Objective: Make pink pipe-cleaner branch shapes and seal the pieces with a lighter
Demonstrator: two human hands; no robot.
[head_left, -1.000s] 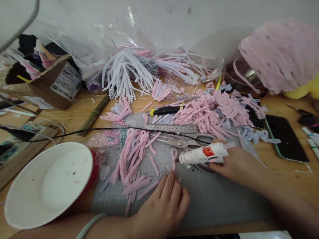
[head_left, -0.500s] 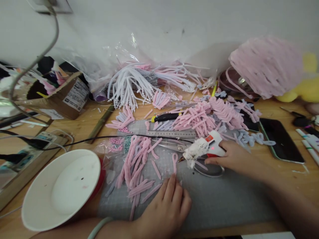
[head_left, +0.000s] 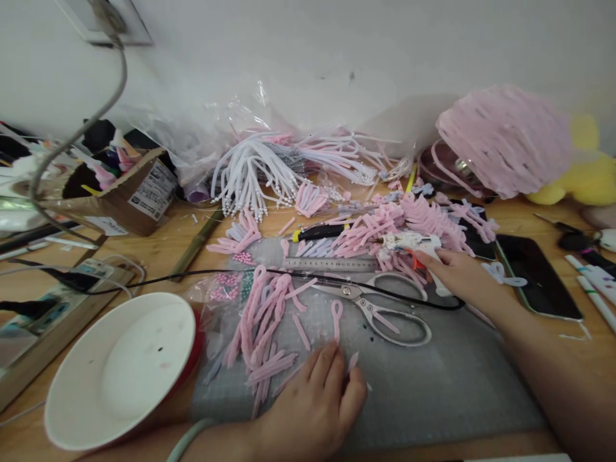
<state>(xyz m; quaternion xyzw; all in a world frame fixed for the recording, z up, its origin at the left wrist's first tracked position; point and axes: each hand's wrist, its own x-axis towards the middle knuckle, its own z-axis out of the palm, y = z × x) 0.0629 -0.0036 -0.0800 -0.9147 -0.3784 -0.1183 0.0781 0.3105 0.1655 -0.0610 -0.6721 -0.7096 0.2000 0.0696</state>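
My left hand (head_left: pixel 312 391) lies low on the grey cutting mat (head_left: pixel 443 391). Its bent fingertips pinch the lower end of a looped pink pipe cleaner (head_left: pixel 337 314), whose loop points away from me. A short pale pink piece (head_left: pixel 353 360) shows beside the thumb. On the right, my right hand (head_left: pixel 457 273) is closed round the handle of a white and orange hot glue gun (head_left: pixel 409 240). The gun's nozzle points left, over a pile of cut pink pipe cleaners (head_left: pixel 346 237). Between the hands rest open-bladed scissors (head_left: pixel 370 308), the gun's black cord passing across them.
Braided pink strands (head_left: pixel 262 314) lie left of the loop, beside a white bowl (head_left: pixel 120 372). Behind are a steel ruler (head_left: pixel 332 263), a black-handled cutter (head_left: pixel 322 231) and white pipe cleaners (head_left: pixel 255 167). A phone (head_left: pixel 539 276) lies right; a cardboard box (head_left: pixel 144 192) stands left.
My right hand has carried the glue gun up and away from the pink loop, uncovering the scissors' handles. The left hand stays at the loop, its thumb a little farther out.
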